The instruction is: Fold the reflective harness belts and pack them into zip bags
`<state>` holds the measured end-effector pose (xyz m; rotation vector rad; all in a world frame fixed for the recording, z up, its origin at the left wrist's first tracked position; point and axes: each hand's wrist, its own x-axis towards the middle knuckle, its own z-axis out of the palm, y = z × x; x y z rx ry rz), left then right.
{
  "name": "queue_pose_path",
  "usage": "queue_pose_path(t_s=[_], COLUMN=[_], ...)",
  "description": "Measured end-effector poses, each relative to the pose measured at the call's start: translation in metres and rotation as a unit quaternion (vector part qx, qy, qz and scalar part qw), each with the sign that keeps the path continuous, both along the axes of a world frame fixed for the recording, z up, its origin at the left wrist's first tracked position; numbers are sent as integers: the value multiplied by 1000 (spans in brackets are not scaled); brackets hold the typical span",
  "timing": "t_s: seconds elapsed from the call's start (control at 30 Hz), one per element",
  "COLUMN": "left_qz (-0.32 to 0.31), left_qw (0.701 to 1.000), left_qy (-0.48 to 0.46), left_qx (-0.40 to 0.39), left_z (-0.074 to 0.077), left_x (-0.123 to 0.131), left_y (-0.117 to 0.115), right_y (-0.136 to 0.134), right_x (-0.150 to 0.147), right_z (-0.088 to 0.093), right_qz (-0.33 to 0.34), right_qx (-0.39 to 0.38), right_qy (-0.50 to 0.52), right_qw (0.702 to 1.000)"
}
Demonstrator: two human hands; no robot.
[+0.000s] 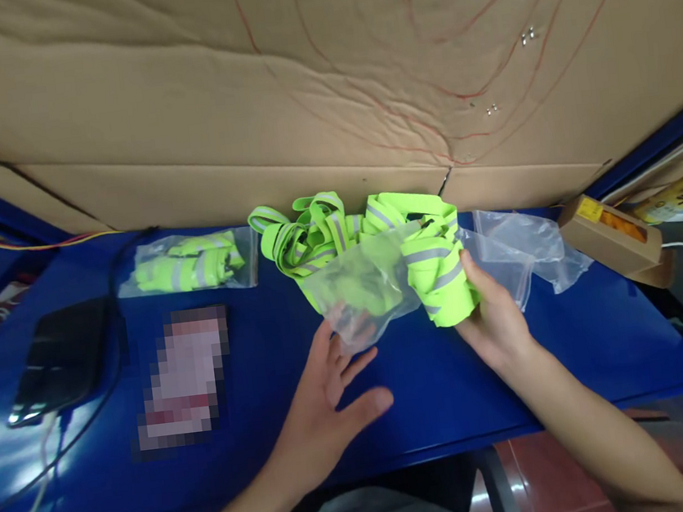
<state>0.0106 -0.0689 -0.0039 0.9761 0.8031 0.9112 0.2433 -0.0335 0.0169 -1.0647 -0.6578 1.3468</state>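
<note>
A folded bundle of neon-yellow reflective straps is gripped in my right hand, thumb on its right side. To its left, a clear plastic bag hangs over the fingertips of my left hand. That hand is open, its thumb stretched well away from the fingers. I cannot tell whether the fingertips are inside the bag or just behind it. Beyond the bag, a loose heap of the same straps lies against the cardboard, partly covered by the bag.
On the blue table, a bagged strap bundle lies left, near a blurred-out phone and a black device with cables. Flat clear bags and a small cardboard box are at right. A cardboard wall stands behind.
</note>
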Motion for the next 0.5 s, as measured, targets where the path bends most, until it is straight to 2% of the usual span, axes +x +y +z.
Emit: queue_pose_path(t_s=[0.07,0.13,0.33,0.4,0.5], left_qz=[42,70,149,177,239], left_qw=[995,989,977,970,951], left_qy=[88,122,90,124,187], left_qx=[-17,-41,-121,-114,-64], left_z=[0,-1,-1,2,6], left_x=[-4,-8,-20,-35,-65], left_y=[0,3,-3,-10,-25], right_y=[1,1,-4,-7,-11], right_x=[0,0,1,1,-2], right_z=[-7,-12,-14,-12,-10], right_qz=[20,32,89,110,138], right_qx=[-18,-25,-42,-50,-85], right_qy=[3,5,21,27,32], right_qw=[1000,999,995,992,986])
